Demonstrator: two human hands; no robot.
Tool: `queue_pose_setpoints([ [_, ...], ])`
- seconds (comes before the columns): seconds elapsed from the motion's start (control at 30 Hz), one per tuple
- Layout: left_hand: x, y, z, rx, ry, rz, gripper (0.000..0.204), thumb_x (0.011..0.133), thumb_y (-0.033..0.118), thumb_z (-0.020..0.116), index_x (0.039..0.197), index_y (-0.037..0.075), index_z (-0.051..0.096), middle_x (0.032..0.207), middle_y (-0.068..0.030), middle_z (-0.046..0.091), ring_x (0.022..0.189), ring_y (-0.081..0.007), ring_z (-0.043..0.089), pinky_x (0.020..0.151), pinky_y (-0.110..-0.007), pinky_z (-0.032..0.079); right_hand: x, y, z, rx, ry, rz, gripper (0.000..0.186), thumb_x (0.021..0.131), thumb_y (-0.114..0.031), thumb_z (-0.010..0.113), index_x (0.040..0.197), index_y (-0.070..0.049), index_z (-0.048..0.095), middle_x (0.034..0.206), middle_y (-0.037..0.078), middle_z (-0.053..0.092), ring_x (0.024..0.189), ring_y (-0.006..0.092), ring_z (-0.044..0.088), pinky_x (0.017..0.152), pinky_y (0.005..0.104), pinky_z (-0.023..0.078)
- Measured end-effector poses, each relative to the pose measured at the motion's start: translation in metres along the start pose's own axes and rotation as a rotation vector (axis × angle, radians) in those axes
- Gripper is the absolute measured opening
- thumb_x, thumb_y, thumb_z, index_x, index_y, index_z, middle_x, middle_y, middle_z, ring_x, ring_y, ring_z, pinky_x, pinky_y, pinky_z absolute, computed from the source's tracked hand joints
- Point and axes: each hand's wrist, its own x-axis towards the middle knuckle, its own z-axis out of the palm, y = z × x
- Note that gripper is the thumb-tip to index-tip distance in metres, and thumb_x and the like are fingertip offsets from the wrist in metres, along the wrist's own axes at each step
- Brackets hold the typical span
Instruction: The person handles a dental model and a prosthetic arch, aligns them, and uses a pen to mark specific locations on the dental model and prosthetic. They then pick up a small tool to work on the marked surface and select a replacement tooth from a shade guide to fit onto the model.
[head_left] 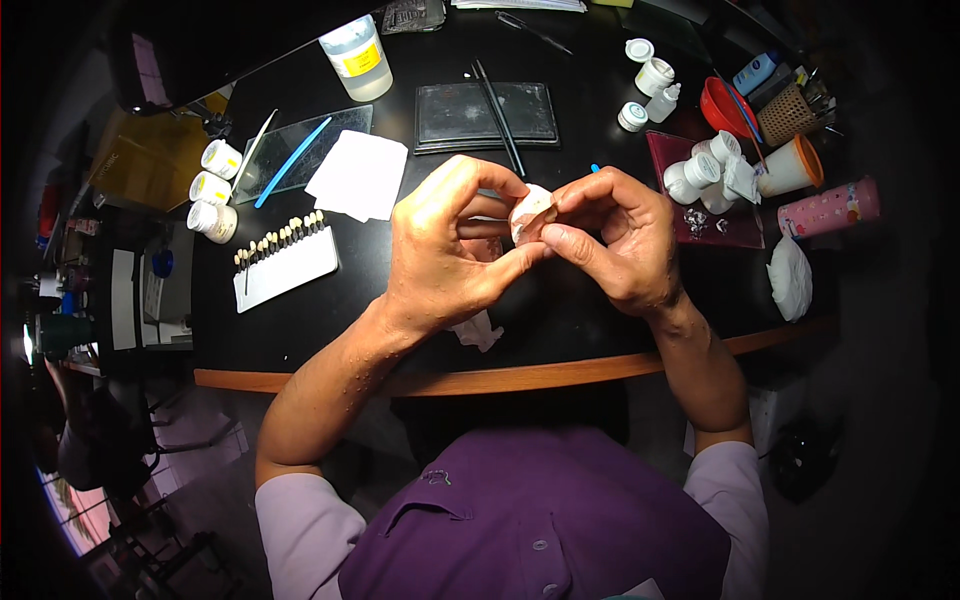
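Note:
Near the middle of the head view, my left hand (450,240) and my right hand (615,240) pinch a small cream and reddish-pink piece (533,212), which looks like a dental cast, between thumbs and fingertips. My fingertips partly cover it. Something pinkish is partly hidden behind my left hand, too small to make out. A crumpled pale tissue (478,330) lies on the black desk (350,340) below my left hand. Above my hands, two dark slim tools (498,115) rest across a dark rectangular slab (445,115), and white paper sheets (357,172) lie to the left.
A shade-tab holder (285,270), small jars (210,188), a glass plate (290,150) and a bottle (355,60) occupy the left and back. The right holds a maroon tray (725,225), red bowl (722,108), pink bottle (828,208) and white pad (788,280). Another person (75,440) is at far left.

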Motion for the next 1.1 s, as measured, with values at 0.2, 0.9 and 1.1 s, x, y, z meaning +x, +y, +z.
queue_pose_setpoints([
  [0.2, 0.0, 0.005, 0.001, -0.034, 0.028, -0.062, 0.041, 0.077, -0.002, 0.089, 0.109, -0.003, 0.063, 0.106, -0.0119, 0.069, 0.098, -0.0233, 0.078, 0.08, -0.034, 0.069, 0.0, -0.001, -0.001, -0.023, -0.006, -0.015, 0.02, 0.091, 0.001, 0.075, 0.109, 0.003, 0.068, 0.104, 0.011, 0.075, 0.102, 0.0191, 0.074, 0.096, 0.0337, 0.058],
  [0.9, 0.01, 0.008, -0.023, -0.793, -0.229, -0.682, 0.059, 0.102, 0.027, 0.063, 0.146, -0.009, 0.051, 0.133, -0.0254, 0.066, 0.122, -0.0282, 0.069, 0.109, -0.036, 0.055, 0.003, -0.003, -0.01, -0.304, -0.055, -0.143, 0.061, 0.076, -0.023, 0.059, 0.131, -0.001, 0.07, 0.118, 0.014, 0.056, 0.105, 0.0212, 0.053, 0.085, 0.0325, 0.048],
  [1.1, 0.012, 0.008, -0.024, -0.8, -0.244, -0.653, 0.057, 0.099, 0.023, 0.065, 0.145, -0.009, 0.052, 0.132, -0.0258, 0.066, 0.12, -0.0297, 0.071, 0.108, -0.038, 0.056, 0.002, -0.006, -0.01, -0.294, -0.044, -0.154, 0.061, 0.075, -0.022, 0.059, 0.132, -0.002, 0.07, 0.119, 0.014, 0.056, 0.103, 0.0211, 0.054, 0.084, 0.0323, 0.048],
])
